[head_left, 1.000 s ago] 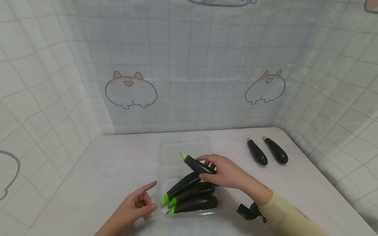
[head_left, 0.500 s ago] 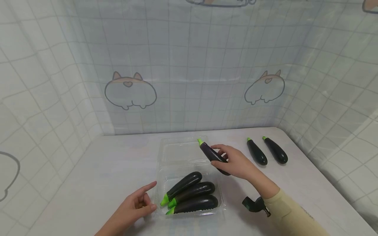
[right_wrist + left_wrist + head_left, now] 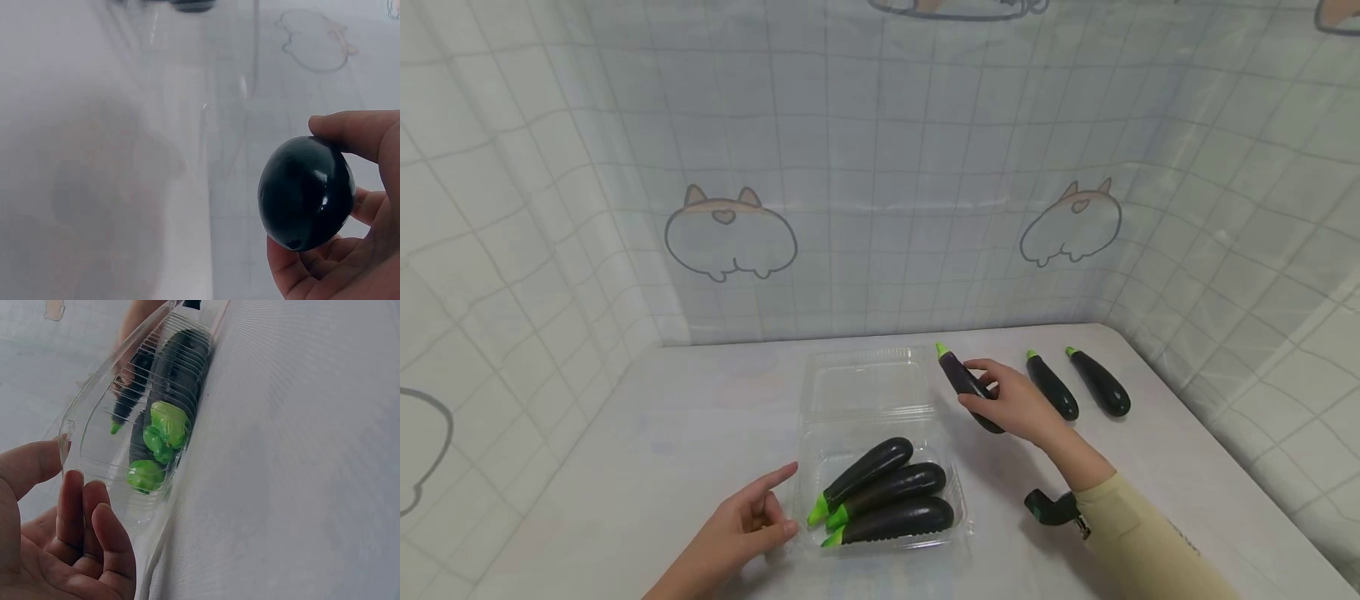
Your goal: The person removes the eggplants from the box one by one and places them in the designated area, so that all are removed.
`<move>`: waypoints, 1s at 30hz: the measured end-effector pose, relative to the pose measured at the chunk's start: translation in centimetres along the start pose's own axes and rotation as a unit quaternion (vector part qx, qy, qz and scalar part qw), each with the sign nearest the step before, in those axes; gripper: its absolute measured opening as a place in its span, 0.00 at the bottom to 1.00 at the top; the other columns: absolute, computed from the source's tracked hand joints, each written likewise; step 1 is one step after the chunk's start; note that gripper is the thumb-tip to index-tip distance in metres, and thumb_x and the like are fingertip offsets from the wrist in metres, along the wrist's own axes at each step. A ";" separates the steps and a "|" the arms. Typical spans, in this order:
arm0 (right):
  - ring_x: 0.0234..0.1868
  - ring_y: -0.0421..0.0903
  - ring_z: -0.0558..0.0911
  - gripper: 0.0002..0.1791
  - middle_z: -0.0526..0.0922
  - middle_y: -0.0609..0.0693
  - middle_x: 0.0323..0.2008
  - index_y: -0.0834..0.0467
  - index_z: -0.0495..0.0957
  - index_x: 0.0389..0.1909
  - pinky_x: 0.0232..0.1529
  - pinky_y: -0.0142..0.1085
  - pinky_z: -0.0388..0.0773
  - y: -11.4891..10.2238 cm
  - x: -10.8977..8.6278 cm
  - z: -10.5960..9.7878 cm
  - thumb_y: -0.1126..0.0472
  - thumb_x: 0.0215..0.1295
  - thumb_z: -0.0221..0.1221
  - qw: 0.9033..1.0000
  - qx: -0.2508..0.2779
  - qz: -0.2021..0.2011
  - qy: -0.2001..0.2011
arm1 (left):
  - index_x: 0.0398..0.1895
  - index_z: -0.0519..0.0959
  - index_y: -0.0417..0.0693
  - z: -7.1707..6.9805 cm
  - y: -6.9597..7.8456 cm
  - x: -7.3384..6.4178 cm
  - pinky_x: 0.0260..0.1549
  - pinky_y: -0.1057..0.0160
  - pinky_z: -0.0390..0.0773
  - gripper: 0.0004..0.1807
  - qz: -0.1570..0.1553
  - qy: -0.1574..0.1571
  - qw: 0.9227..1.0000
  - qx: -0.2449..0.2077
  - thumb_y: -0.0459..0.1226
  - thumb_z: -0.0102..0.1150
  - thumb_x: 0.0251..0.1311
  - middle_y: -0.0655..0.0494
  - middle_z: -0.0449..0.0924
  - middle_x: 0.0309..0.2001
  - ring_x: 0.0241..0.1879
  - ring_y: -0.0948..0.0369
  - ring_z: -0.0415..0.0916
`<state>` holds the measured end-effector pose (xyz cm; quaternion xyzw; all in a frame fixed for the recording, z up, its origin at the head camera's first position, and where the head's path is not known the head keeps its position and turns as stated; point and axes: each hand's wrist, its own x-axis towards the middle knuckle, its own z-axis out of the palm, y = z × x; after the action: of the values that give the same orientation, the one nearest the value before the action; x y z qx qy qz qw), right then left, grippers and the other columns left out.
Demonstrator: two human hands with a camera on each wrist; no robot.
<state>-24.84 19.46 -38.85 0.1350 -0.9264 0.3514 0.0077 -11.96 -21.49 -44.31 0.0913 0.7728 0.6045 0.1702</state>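
Note:
A clear plastic clamshell box (image 3: 958,492) lies with its lid folded back. Three dark eggplants with bright green stems, the middle one (image 3: 895,492) among them, lie side by side in its near half. My left hand (image 3: 741,521) is at the box's left edge, fingertips touching the clear rim (image 3: 65,434); its other fingers are loosely bent. To the right of the lid, my right hand (image 3: 1011,400) holds another eggplant (image 3: 961,375) above the table, thumb on one side and fingers on the other. In the right wrist view that eggplant's round glossy end (image 3: 306,194) faces the camera.
Two more eggplants, a nearer one (image 3: 1054,390) and an outer one (image 3: 1101,385), lie at the table's back right. A black camera mount (image 3: 1051,507) hangs at the right wrist. Grid-patterned cloth (image 3: 880,208) surrounds the white table (image 3: 700,417).
My right hand has lifted the eggplant away from the box and carried it right and back, toward the two loose ones. The left hand and the three eggplants in the box stay put.

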 end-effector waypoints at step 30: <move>0.50 0.57 0.79 0.40 0.77 0.63 0.54 0.52 0.61 0.73 0.41 0.48 0.78 4.4 1.1 -1.9 0.39 0.66 0.59 0.995 0.009 0.094 0.011 | 0.77 0.54 0.41 0.1 -0.1 0.0 0.33 0.64 0.76 0.41 0.001 -0.002 1.000 0.003 0.37 0.64 0.65 0.45 0.76 0.34 0.31 0.58 0.74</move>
<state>-27.16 23.62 -40.18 0.0438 -0.9316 0.3604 -0.0163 -11.98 -21.44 -44.38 0.0938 0.7739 0.6025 0.1710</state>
